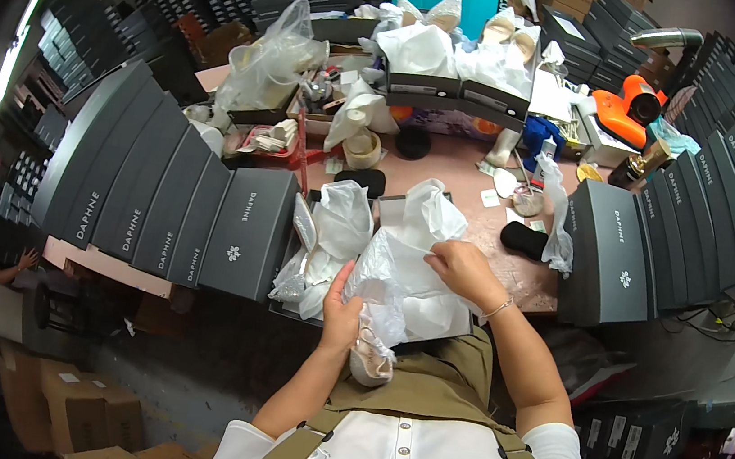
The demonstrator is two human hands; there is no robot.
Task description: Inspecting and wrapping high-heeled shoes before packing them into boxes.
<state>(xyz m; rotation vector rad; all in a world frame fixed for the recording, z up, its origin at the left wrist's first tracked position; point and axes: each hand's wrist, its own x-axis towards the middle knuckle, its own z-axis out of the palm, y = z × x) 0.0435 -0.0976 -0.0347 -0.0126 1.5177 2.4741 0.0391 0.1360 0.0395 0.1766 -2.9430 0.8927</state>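
The pale shoe (370, 366) was at the near edge of the open box (391, 209), just above the person's lap, its rounded back end pointing toward the apron (437, 378). The left hand (341, 319) was closed around the side of it, thumb uppermost, with crinkled clear plastic (384, 308) bunched over the front part; the fingers beneath were hidden, so how firmly they pressed I could not tell. The right hand (464, 270) held a narrow pinch, thumb against fingertips, on white tissue paper (431, 214) that stood up out of the box. Judging by its look, the shoe was light enough for one hand, stiff along the sole and softer in the upper, with a finish that would probably scuff or mark easily. The plastic would likely slide against it, so the safer hold seemed to be around the heel and sole together rather than by the loose wrapping. The tissue looked thin, limp and easy to tear or crease; a light pinch near an edge suited it better than a fistful. More tissue lay crumpled in the box, and closed grey shoe boxes (247, 229) stood in a row to the left on the pinkish table (455, 161), with a black pad (524, 239) off to the right.
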